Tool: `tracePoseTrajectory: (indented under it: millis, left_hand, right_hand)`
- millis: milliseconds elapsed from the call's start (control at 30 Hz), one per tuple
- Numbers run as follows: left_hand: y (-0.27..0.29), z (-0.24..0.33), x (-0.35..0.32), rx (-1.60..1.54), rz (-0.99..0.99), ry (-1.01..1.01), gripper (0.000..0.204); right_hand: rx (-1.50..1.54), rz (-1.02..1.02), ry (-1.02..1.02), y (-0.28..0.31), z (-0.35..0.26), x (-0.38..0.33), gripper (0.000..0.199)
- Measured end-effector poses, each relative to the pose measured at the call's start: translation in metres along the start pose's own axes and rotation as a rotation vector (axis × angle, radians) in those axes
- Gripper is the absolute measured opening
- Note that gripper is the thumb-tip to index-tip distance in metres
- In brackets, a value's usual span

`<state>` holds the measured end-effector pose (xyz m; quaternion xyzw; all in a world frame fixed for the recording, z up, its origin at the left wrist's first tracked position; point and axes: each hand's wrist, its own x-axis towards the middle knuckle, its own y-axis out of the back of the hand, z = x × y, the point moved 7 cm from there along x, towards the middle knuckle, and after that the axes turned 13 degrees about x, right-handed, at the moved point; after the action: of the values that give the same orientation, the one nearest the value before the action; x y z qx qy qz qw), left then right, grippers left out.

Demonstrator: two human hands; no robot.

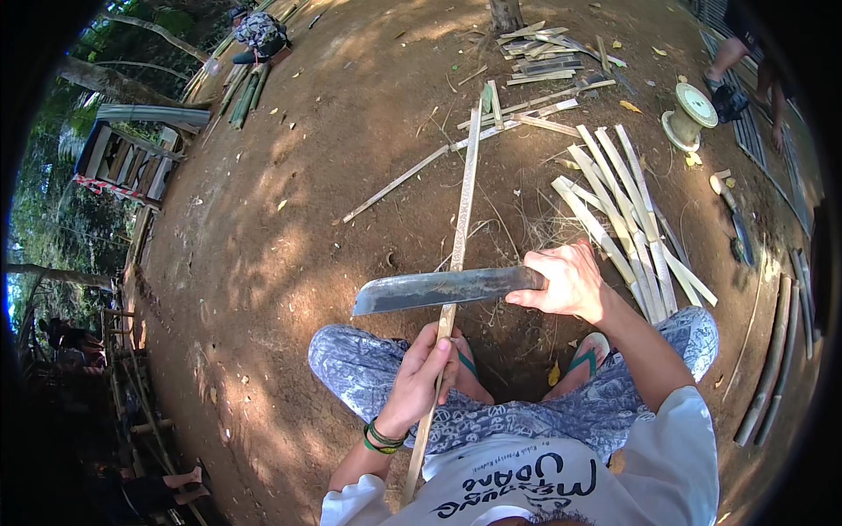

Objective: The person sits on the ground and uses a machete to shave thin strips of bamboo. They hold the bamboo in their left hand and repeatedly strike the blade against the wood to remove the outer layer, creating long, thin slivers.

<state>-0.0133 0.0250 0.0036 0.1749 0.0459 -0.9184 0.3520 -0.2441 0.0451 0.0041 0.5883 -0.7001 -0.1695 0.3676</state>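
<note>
My right hand [566,279] is wrapped round the handle of a machete [421,291], its broad dark blade pointing left. The blade lies across a long, narrow bamboo strip [465,202], just beyond my left hand [423,373]. That hand is closed on the strip, thumb along its upper face. From my lap the strip slants away to the far side, its far end near other strips on the ground. Whether the edge bites into the bamboo cannot be made out.
Split bamboo strips [645,237] lie fanned at my right, with another heap [544,66] farther off. A pale spool [691,114], a second knife [735,219] and bamboo poles [767,368] are at far right. A person [261,33] crouches at far left; others are at the edges.
</note>
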Motion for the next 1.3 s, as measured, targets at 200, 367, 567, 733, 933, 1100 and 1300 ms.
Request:
tracePoseTrajectory:
  millis: [200,367,567,733,933,1100,1300]
  left_hand:
    - [-0.007,-0.013,-0.042,-0.038,-0.140,0.017,0.036]
    - [-0.004,-0.018,-0.012,0.153,0.092,0.004,0.025]
    - [-0.024,-0.002,0.006,0.595,0.156,-0.139,0.027]
    - [-0.029,0.007,0.008,0.780,0.196,-0.193,0.029]
    - [-0.029,0.006,0.006,0.863,0.211,-0.251,0.032]
    - [-0.027,0.000,-0.002,0.906,0.219,-0.179,0.033]
    - [-0.036,-0.013,-0.007,0.911,0.215,-0.230,0.034]
  right_hand:
    - [0.066,0.395,-0.686,0.091,0.095,-0.001,0.063]
    - [0.786,0.312,-0.569,0.022,0.072,-0.008,0.037]
    - [0.821,0.217,-0.432,-0.008,0.012,0.001,0.025]
    - [0.825,0.321,-0.276,-0.005,0.021,0.001,0.022]
    - [0.848,0.233,-0.296,0.007,0.018,-0.002,0.020]
    - [0.782,0.390,-0.276,0.036,0.033,-0.003,0.021]
    - [0.753,0.459,-0.414,0.044,0.053,-0.005,0.030]
